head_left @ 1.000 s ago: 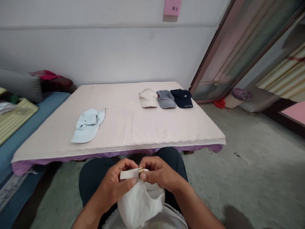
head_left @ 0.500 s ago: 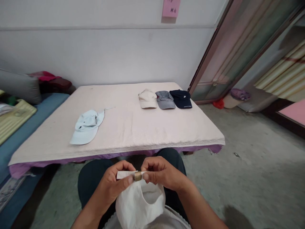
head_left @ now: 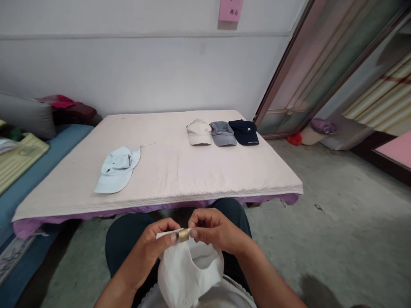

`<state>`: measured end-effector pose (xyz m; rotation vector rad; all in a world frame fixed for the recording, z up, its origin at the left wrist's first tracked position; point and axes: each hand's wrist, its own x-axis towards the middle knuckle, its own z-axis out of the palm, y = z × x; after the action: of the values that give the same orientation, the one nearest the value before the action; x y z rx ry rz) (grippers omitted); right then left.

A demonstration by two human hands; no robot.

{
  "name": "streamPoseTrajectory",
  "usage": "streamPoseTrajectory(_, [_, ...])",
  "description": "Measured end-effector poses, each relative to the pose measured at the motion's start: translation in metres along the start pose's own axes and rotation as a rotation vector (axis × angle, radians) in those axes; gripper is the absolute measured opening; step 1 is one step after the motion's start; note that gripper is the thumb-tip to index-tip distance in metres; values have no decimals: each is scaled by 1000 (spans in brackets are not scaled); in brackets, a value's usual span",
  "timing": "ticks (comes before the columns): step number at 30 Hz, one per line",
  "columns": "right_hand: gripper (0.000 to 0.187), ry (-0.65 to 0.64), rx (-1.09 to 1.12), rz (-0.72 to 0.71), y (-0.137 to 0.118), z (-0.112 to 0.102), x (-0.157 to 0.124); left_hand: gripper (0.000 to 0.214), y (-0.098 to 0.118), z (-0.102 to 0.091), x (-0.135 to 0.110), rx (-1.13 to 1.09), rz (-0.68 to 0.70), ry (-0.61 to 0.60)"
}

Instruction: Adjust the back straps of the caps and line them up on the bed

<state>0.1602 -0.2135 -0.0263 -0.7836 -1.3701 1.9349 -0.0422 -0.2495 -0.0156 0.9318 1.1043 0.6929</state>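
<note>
A white cap (head_left: pixel 180 273) hangs over my lap, its back opening facing up. Its strap runs through a brass-coloured buckle (head_left: pixel 183 235) at the top. My left hand (head_left: pixel 157 241) pinches the strap at the buckle's left side, thumb in front. On the other side, my right hand (head_left: pixel 213 231) is closed on the strap just right of the buckle. Fingertips behind the strap are partly hidden. On the table ahead lies a pale blue cap (head_left: pixel 117 169), tilted with its brim toward me.
A table with a cream cover (head_left: pixel 192 171) stands before my knees. At its back right sit a beige cap (head_left: pixel 199 131), a grey cap (head_left: pixel 223 133) and a navy cap (head_left: pixel 244 132) in a row. A blue bench (head_left: pixel 69 143) adjoins the left side.
Both hands still grip the strap. The buckle has tilted and shifted slightly left, and less of the strap end shows beside my left hand.
</note>
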Motion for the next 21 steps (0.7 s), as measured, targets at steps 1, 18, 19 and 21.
streamPoseTrajectory(1, [18,2,11,-8,-1,0,0,20,0,0,0,-18,-3,-9])
streamPoseTrajectory(18, [18,88,156,-104,-1,6,4,32,0,4,5,-95,-2,-93])
streamPoseTrajectory(19, [18,82,159,-102,-2,7,4,33,0,4,5,-92,-7,-90])
streamPoseTrajectory(21, [19,76,163,-101,-4,8,4,31,0,5,6,-98,-26,-90])
